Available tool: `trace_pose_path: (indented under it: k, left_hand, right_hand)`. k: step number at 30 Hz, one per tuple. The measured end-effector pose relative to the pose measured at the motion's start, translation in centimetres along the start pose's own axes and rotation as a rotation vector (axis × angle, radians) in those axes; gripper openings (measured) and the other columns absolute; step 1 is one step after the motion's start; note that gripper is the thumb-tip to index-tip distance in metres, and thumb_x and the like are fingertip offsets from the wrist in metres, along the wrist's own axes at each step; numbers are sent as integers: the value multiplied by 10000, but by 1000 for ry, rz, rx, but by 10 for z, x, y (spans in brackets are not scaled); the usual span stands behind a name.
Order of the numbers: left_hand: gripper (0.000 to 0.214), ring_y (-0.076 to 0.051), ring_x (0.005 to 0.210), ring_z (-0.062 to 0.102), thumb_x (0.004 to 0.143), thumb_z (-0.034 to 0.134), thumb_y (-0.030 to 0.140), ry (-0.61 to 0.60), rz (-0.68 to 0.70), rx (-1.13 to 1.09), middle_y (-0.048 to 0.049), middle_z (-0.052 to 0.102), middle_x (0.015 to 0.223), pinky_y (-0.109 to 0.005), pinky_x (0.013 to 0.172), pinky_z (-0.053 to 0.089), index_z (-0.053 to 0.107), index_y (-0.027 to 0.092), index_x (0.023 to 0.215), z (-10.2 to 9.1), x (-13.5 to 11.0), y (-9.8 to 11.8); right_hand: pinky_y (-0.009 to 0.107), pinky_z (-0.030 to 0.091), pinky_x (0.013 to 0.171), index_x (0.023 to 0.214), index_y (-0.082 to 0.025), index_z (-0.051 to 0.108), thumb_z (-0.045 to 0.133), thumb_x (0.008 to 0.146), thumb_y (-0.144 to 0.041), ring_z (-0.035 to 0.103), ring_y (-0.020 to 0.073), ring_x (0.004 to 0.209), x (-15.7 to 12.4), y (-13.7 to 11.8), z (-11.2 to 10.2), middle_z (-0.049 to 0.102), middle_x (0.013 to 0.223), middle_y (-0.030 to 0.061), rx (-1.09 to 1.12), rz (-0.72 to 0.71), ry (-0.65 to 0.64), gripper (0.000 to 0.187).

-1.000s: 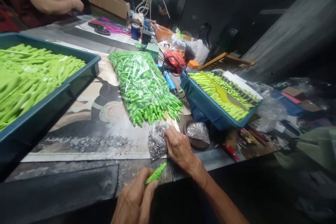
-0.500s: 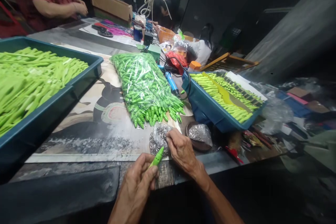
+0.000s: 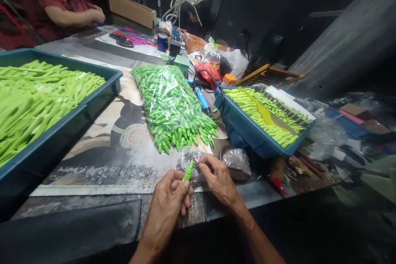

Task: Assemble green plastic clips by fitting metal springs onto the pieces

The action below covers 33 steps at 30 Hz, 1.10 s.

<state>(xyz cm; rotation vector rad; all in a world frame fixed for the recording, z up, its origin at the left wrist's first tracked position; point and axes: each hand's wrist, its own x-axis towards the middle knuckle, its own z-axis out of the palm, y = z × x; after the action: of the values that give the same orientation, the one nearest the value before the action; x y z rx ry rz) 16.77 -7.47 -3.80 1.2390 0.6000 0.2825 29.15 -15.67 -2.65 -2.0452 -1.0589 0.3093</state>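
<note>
My left hand [image 3: 168, 204] is closed around a small bright green plastic piece [image 3: 187, 171], holding it upright near the table's front edge. My right hand [image 3: 218, 181] sits just to the right of it, its fingertips pinched close to the piece's tip; whatever they hold is too small to make out. Directly behind both hands lies a small clear bag of tiny metal parts [image 3: 187, 159]. A large clear bag of green pieces [image 3: 168, 105] lies further back in the middle of the table.
A teal tray of light green parts [image 3: 93, 101] fills the left. Another teal tray [image 3: 244, 128] with green parts stands at right, a blue tool [image 3: 202, 99] beside it. A second small bag in a dark dish [image 3: 235, 159] sits right of my hands. A person in red [image 3: 55, 4] sits far left.
My left hand has lifted the green piece up and forward toward the bag of metal parts. My right hand has come off that bag and closed in on the piece's tip.
</note>
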Motion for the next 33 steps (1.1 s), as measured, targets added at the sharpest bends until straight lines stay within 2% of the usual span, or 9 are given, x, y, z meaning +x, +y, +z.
trace_pose_path:
  k: [5, 8, 16, 21, 24, 28, 33]
  left_hand:
    - [197, -60, 399, 433, 785, 505, 357, 38, -9, 23, 40, 564, 545, -180, 404, 338, 466, 164, 798, 2, -1, 5]
    - [196, -63, 407, 423, 791, 492, 358, 47, 7, 38, 46, 542, 528, -177, 403, 324, 474, 163, 799, 1, -2, 3]
    - [170, -92, 487, 465, 786, 489, 339, 117, 68, 87, 25, 577, 606, -206, 476, 357, 498, 173, 822, 3, -1, -1]
    - [135, -158, 647, 580, 802, 463, 307, 234, 222, 382, -4, 621, 728, -254, 602, 407, 529, 203, 856, 4, -4, -7]
    - [129, -157, 636, 606, 824, 426, 270, 300, 353, 557, -8, 634, 754, -251, 600, 405, 534, 209, 860, 6, -6, -12]
    - [139, -148, 601, 620, 834, 395, 224, 318, 467, 614, -6, 644, 728, -228, 558, 412, 531, 209, 861, 7, -9, -14]
    - [220, -156, 753, 645, 840, 399, 240, 227, 421, 534, -31, 669, 917, -215, 655, 454, 522, 220, 1021, 3, -14, -16]
  right_hand:
    - [186, 304, 485, 666, -165, 475, 424, 817, -198, 371, 82, 521, -7, -20, -7, 402, 561, -45, 138, 35, -118, 163]
    - [192, 302, 499, 659, -165, 470, 440, 803, -191, 371, 82, 535, -10, -25, -6, 407, 563, -46, 200, 74, -178, 149]
    - [209, 289, 523, 643, -171, 436, 428, 806, -202, 373, 89, 563, -11, -23, -2, 404, 583, -43, 188, 101, -190, 166]
    - [217, 275, 532, 644, -179, 403, 411, 819, -210, 365, 93, 563, -16, -27, 2, 381, 580, -45, 113, 94, -140, 178]
    - [224, 266, 528, 637, -181, 387, 405, 818, -216, 356, 94, 551, -19, -29, 7, 378, 577, -43, 72, 100, -91, 185]
    - [215, 267, 505, 606, -179, 377, 448, 799, -252, 337, 87, 539, -21, -26, 12, 355, 569, -45, 210, 151, -45, 218]
    - [197, 252, 458, 647, -163, 442, 550, 767, -331, 325, 70, 498, -28, -22, 12, 368, 546, -58, 496, 276, -120, 233]
